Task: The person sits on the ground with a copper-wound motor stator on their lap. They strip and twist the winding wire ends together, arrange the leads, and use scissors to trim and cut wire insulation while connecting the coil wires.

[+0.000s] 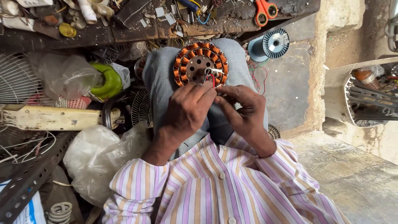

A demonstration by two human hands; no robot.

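A dark, cluttered worktop [137, 31] runs across the far side of the scene, strewn with small metal parts and scraps, with a pair of orange-handled scissors [264, 10] lying at its far right. To the right, a bare concrete floor [352, 174] spreads out toward the near edge, and a broken white casing [338, 89] sits against it at the far right. On the left, a wire fan guard [16, 81] leans among the clutter, near crumpled clear plastic bags [93, 155] and a long cream-coloured housing [54, 118] lying flat. A green ring-shaped part [108, 81] rests just beyond the bags. The person, in a striped shirt with pink and tan lines, sits with grey-trousered knees pointing away. Balanced on the lap, at the centre of the scene, lies the round stator [200, 63], its rim wound with copper coils around a perforated metal middle. A spool of fine wire [270, 44] stands on its side just right of the knee. The left hand [187, 110] and the right hand [245, 108] meet at the near edge of the stator, touching each other; the fingers of both are pinched together on thin red lead wires [212, 79] that come off the stator's centre.
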